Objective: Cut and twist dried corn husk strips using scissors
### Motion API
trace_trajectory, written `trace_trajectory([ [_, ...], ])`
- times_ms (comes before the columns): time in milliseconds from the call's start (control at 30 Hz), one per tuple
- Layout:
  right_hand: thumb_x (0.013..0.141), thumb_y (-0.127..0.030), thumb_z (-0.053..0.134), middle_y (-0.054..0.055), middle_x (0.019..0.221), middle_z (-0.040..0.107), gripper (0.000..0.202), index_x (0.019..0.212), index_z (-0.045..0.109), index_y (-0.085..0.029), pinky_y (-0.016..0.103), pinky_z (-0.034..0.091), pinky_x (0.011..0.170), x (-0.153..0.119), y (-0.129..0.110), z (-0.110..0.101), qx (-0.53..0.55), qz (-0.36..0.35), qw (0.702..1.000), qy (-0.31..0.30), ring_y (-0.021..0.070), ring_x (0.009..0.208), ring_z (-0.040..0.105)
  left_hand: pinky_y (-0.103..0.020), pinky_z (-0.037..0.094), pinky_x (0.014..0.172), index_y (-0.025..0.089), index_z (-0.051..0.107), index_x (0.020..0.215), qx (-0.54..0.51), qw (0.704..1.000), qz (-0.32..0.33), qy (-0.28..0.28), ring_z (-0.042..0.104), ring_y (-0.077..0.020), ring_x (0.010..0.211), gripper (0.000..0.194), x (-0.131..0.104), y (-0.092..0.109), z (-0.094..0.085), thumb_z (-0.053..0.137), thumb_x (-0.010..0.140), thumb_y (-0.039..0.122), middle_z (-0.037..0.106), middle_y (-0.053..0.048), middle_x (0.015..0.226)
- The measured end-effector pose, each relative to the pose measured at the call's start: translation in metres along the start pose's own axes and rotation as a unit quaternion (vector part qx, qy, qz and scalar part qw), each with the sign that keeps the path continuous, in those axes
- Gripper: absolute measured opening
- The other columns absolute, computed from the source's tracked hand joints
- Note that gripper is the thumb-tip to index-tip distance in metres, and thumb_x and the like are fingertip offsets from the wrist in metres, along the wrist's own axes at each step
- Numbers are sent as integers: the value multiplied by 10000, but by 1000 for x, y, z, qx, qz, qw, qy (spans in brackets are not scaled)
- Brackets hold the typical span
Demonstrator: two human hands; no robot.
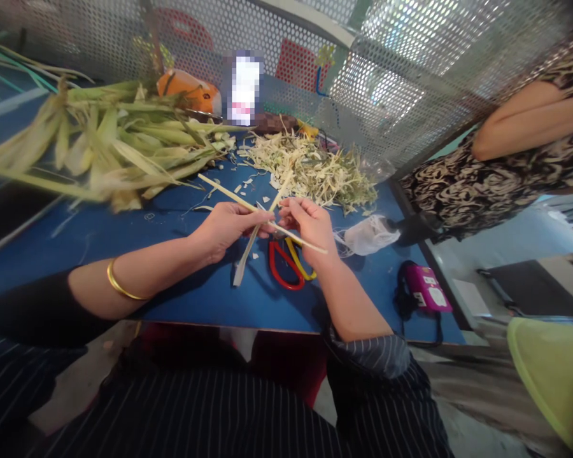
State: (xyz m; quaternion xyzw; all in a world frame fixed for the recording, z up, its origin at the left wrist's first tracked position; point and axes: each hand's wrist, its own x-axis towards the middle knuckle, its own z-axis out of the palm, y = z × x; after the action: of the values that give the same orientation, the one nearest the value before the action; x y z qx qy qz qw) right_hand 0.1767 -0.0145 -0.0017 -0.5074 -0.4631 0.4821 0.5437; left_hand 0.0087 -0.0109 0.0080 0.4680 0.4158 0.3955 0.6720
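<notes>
Two pale, flat plant strips [224, 192] cross each other above the blue table. At the crossing, my left hand [226, 229] pinches them between thumb and fingers. Close beside it, my right hand [310, 226] has its fingertips drawn together at the upper strip, and one strip's end passes over its palm. A pair of scissors [286, 270] with one red and one yellow handle loop lies on the table just below the hands; its blades are largely hidden. Small pale scraps [241, 188] lie beyond my fingers.
Long green-yellow husk-like leaves [109, 143] pile up at the left. A heap of shredded trimmings [315, 168] lies behind my hands. A lit, blurred screen [245, 89] stands at the back. Right are a white mesh bundle [370, 235], a magenta box [427, 289] and another person's arm [530, 121].
</notes>
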Motion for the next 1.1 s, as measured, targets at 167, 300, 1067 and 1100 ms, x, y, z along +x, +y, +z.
trace_trajectory([
  [167,736,-303,657,-9,725,668,147,826,661,-188,245,451,594,-4,3,3,-55,49,996,-58,110,620,610,-279,524,800,122,742,819,-74,995,35,52,680,-171,816,218,4,8,-5,782,667,272,742,-101,865],
  [300,760,-340,665,13,875,711,168,857,715,-212,281,464,803,-15,5,14,-83,-5,986,-144,129,814,626,-285,520,798,107,747,831,-81,995,44,24,675,-179,812,255,4,6,-5,794,647,277,741,-99,827],
  [1067,767,-276,635,4,778,586,156,657,582,-181,306,403,794,-23,5,22,-194,-119,966,-119,143,779,528,-300,495,861,111,752,888,-76,994,70,38,662,-186,878,275,10,-8,-3,780,626,192,736,-108,941],
  [1100,770,-279,633,3,773,584,157,658,581,-182,309,404,794,-22,5,22,-201,-121,965,-119,144,777,529,-299,495,860,112,751,892,-78,994,67,38,662,-183,874,275,10,-8,-3,778,629,188,736,-107,943],
])
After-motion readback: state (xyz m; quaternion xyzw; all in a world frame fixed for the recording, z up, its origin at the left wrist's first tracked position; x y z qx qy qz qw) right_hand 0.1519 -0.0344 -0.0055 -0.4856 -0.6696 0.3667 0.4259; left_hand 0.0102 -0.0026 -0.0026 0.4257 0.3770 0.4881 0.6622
